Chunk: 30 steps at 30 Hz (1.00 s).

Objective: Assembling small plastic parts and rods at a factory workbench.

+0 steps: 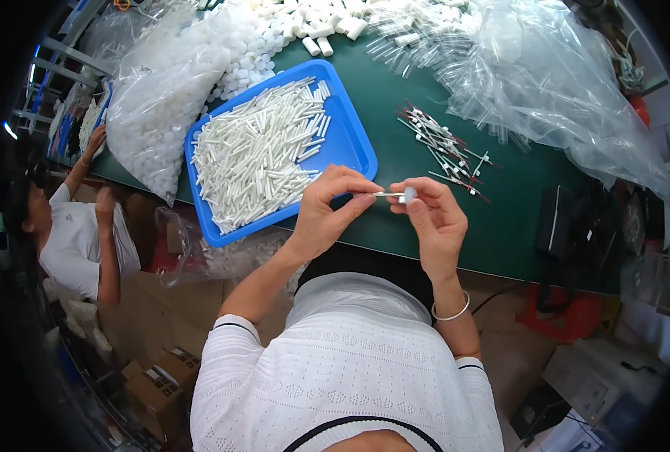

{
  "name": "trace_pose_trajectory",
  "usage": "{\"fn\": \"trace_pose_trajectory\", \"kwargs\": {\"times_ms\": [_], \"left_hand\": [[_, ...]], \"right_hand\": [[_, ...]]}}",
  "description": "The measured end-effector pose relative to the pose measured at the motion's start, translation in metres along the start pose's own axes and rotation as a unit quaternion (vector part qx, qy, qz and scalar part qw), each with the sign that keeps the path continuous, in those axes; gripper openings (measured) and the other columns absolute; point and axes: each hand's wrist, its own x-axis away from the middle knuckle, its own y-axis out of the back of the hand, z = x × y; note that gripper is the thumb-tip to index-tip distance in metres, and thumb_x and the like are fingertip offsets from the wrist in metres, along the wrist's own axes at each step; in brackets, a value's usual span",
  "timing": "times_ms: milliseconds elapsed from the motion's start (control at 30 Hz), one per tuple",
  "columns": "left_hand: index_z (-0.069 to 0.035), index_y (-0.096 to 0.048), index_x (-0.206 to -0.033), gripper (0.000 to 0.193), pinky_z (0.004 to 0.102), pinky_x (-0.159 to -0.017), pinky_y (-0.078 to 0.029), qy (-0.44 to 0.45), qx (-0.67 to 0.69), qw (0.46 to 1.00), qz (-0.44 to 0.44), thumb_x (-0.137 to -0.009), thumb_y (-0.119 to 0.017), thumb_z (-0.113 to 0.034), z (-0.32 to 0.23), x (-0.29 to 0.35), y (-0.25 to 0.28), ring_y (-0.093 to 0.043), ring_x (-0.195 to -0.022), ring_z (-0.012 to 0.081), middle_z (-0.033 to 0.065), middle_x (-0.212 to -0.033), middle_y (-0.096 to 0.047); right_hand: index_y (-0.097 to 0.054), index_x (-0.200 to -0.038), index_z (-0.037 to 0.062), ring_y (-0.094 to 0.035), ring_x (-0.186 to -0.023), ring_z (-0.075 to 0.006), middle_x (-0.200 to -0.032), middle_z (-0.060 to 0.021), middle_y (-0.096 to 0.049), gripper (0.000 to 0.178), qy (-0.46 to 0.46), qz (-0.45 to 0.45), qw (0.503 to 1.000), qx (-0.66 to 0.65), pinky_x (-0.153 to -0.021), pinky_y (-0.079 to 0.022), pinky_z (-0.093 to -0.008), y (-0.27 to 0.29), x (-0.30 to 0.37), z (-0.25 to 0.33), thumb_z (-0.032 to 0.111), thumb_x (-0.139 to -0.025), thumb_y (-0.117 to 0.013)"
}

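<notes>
Over the front edge of the green table, my two hands meet at a small white piece. My left hand point(331, 209) pinches one end of a thin white stick point(389, 194) between thumb and fingertips. At the stick's other end, my right hand point(434, 218) is closed round a small round white cap point(409, 195). Whether the stick is seated in the cap cannot be made out. Just left of my hands lies a blue tray point(363, 154) heaped with short white rods point(256, 154). To the right, several thin sticks with white fittings and dark red ends point(448, 151) lie loosely together.
A clear bag of round white caps point(162, 94) spills at the back left. White cylinders point(324, 30) and clear tubes point(403, 45) lie at the back, beside a large clear plastic bag point(553, 90). Another person point(86, 241) works at the left. A black box point(555, 222) is at the right.
</notes>
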Motion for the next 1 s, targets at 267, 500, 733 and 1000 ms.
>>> {"fn": "trace_pose_trajectory", "kwargs": {"times_ms": [267,500,733,1000], "left_hand": [[-0.009,-0.071,-0.090,0.013,0.0310,-0.067,-0.040,-0.126,-0.182,0.973,0.066,-0.078,-0.070,-0.004,-0.016,-0.012,0.011,-0.057,-0.065,0.0166,0.0008,-0.068,-0.067],[-0.010,-0.070,-0.103,0.028,0.0300,-0.070,-0.043,-0.192,-0.221,0.942,0.163,-0.075,-0.075,-0.007,-0.019,-0.042,0.017,-0.059,-0.069,0.0156,0.0028,-0.079,-0.067],[-0.012,-0.071,-0.094,0.020,0.0357,-0.074,-0.050,-0.245,-0.539,0.804,-0.057,-0.079,-0.060,-0.004,0.058,-0.205,0.140,-0.060,-0.084,0.0235,0.0063,-0.079,-0.064],[-0.009,-0.064,-0.085,0.010,0.0360,-0.082,-0.049,-0.221,-0.557,0.800,-0.015,-0.076,-0.069,-0.007,0.068,-0.219,0.149,-0.058,-0.096,0.0274,0.0063,-0.094,-0.062]], "right_hand": [[-0.063,-0.083,-0.0007,-0.051,-0.054,-0.0043,-0.066,-0.0016,-0.059,0.024,-0.111,0.063,0.961,0.244,-0.048,-0.039,-0.0204,0.014,-0.011,0.001,0.020,-0.094,-0.062],[-0.063,-0.101,-0.0018,-0.059,-0.060,-0.0083,-0.076,-0.0056,-0.064,0.014,-0.169,0.032,0.984,0.036,-0.054,-0.050,-0.0214,0.016,-0.021,0.000,0.009,-0.094,-0.059],[-0.058,-0.117,-0.0028,-0.064,-0.089,-0.0149,-0.111,-0.0110,-0.062,0.030,-0.134,-0.052,0.984,-0.105,-0.072,-0.056,-0.0257,0.037,-0.021,-0.002,-0.003,-0.088,-0.060],[-0.059,-0.117,-0.0019,-0.062,-0.072,-0.0124,-0.099,-0.0119,-0.065,0.028,-0.106,-0.066,0.989,-0.081,-0.062,-0.052,-0.0243,0.039,-0.011,-0.003,0.005,-0.091,-0.062]]}}
